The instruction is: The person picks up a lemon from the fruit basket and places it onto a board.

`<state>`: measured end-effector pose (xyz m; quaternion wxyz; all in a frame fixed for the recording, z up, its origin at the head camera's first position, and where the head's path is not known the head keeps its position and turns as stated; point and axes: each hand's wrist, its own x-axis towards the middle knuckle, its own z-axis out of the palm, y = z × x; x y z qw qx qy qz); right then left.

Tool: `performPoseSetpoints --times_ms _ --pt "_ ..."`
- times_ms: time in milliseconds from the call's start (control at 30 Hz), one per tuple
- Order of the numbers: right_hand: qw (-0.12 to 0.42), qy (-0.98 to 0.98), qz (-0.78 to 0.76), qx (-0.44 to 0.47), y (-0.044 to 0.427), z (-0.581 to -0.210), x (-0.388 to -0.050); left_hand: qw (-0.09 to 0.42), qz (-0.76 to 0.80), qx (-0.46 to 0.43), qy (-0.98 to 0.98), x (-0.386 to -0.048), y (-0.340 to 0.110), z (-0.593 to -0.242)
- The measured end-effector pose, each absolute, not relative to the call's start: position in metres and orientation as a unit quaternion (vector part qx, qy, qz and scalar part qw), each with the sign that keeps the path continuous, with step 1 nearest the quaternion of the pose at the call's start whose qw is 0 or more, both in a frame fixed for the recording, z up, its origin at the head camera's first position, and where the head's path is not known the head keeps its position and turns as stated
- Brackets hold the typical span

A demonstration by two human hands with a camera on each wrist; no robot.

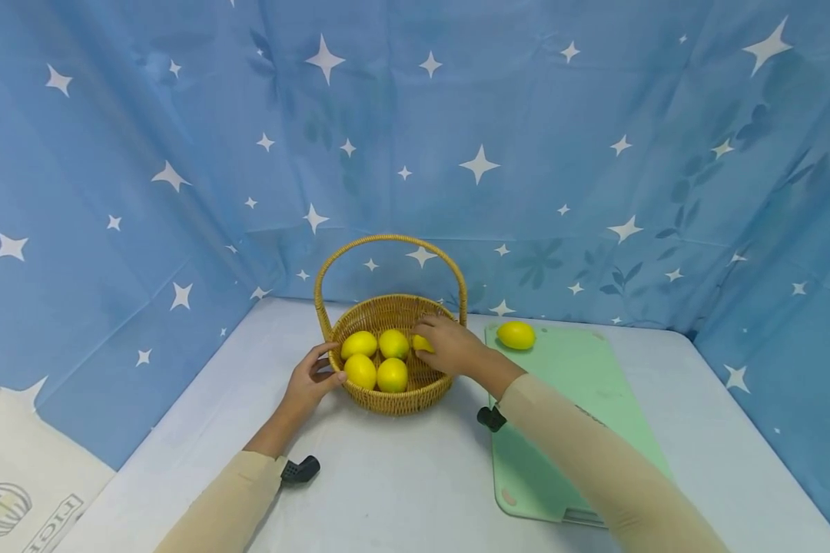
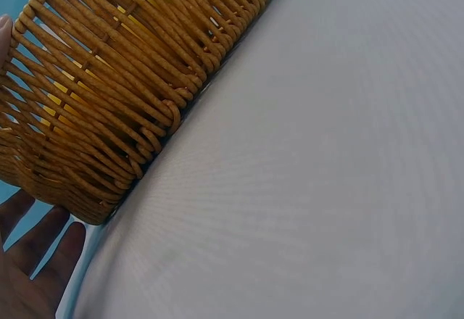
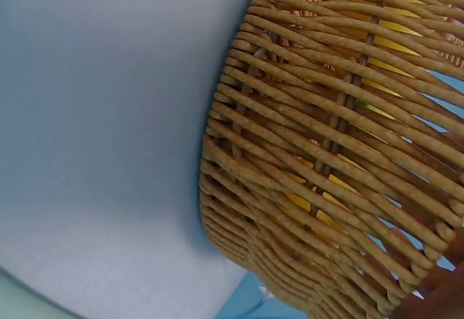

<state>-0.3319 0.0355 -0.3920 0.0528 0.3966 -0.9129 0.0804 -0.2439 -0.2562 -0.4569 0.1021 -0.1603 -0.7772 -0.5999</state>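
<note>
A wicker basket (image 1: 398,402) with a tall arched handle holds several yellow lemons (image 1: 393,375). My left hand (image 1: 311,382) holds the basket's left side, thumb at the front rim and fingers around the side. In the left wrist view, those fingers (image 2: 45,250) show beside the woven wall. Inside the basket's right part, my right hand (image 1: 449,346) grips a lemon (image 1: 422,342) from above, partly covering it. The right wrist view shows mostly the basket's outer weave (image 3: 326,145), with yellow through the gaps.
Right of the basket, a light green cutting board (image 1: 581,384) lies on the white tabletop (image 1: 401,484). One more lemon (image 1: 516,336) rests on its far left corner. A blue star-patterned curtain (image 1: 415,153) stands behind the table and along its sides.
</note>
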Motion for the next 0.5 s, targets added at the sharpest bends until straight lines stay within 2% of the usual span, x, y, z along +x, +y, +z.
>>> performPoseSetpoints --times_ms 500 --pt "0.013 -0.935 0.058 0.349 0.017 -0.399 -0.348 0.100 -0.603 -0.156 -0.776 -0.244 -0.256 -0.456"
